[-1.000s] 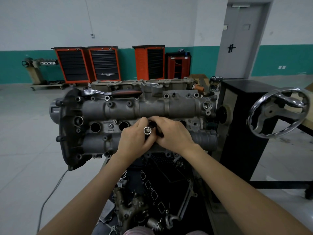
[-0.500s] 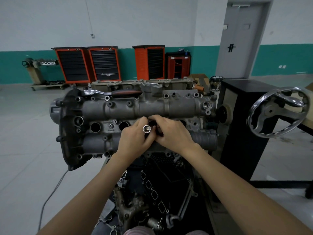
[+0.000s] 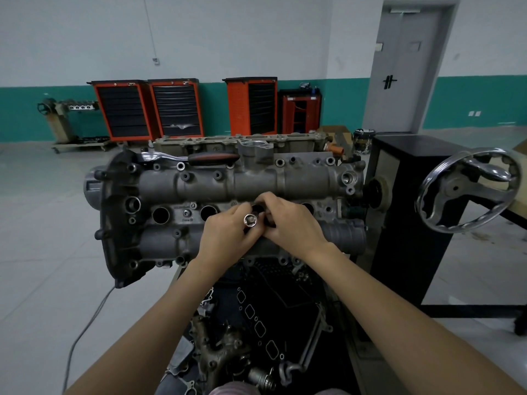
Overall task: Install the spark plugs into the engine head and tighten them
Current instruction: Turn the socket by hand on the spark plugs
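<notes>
A grey engine head (image 3: 256,183) lies across a stand in front of me, with dark spark plug wells (image 3: 160,215) in a row along its middle. My left hand (image 3: 228,238) grips a shiny metal socket (image 3: 250,220), its square drive end facing me. My right hand (image 3: 291,223) touches the same socket at the mouth of the third well. The fingers hide the well and any spark plug. A ratchet wrench (image 3: 199,158) with a dark red handle rests on the head's far upper edge.
A chrome handwheel (image 3: 467,192) juts out at the right beside a black stand cabinet (image 3: 413,212). Loose engine parts and gaskets (image 3: 256,332) lie on the tray below. Orange tool cabinets (image 3: 176,108) line the far wall. A cable (image 3: 85,332) trails over the floor.
Both hands stay at the third well. The socket has shifted only slightly in the fingers.
</notes>
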### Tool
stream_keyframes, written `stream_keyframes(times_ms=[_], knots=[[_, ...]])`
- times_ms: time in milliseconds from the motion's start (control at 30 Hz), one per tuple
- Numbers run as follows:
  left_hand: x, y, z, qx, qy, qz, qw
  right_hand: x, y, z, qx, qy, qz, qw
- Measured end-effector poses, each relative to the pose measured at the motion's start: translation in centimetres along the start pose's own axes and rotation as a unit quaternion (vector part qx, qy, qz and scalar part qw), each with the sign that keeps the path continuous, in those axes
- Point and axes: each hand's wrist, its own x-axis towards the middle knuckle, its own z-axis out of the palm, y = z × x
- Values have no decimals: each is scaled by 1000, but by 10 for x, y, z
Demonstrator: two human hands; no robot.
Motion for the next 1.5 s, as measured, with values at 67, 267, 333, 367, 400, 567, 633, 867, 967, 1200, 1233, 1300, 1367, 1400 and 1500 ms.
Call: stream_keyframes(times_ms=[67, 267, 333, 367, 400, 567, 633, 867, 967, 1200, 1233, 1300, 1367, 1400, 1500], knots=[[0, 2, -1, -1, -4, -4, 1000, 0, 0, 0, -4, -4, 0, 1000], [1, 1, 0, -9, -1, -8, 1000, -1, 1, -2, -16, -13, -31, 999], [1, 1, 0, -9, 7, -6, 1000, 0, 0, -3, 0, 5, -23, 1000], [1, 1, 0, -8, 10, -4, 1000, 0, -1, -3, 5, 7, -18, 1000], [1, 1, -1, -6, 11, -3, 1000, 1, 0, -3, 8, 7, -14, 1000], [1, 3, -4, -20, -5, -8, 1000, 1, 1, 1, -8, -12, -2, 1000], [1, 4, -5, -23, -10, -11, 1000, 0, 2, 1, -17, -23, -10, 1000], [1, 3, -3, -18, -15, -19, 1000, -1, 0, -3, -5, 7, -24, 1000], [0, 1, -1, -5, -7, -4, 1000, 0, -1, -2, 0, 11, -12, 1000], [1, 3, -4, -11, -11, -3, 1000, 0, 2, 0, -6, -26, -2, 1000], [1, 3, -4, -11, -11, -6, 1000, -1, 2, -1, -10, -31, -9, 999], [1, 3, -3, -10, -12, -19, 1000, -1, 2, -1, -13, -28, -27, 999], [1, 2, -2, -11, -9, -21, 1000, -1, 1, -2, -12, -20, -27, 999], [1, 1, -1, -10, -5, -13, 1000, -1, 1, -2, -10, -14, -20, 1000], [1, 1, 0, -12, 1, 3, 1000, 1, 3, 0, -2, -9, 6, 1000]])
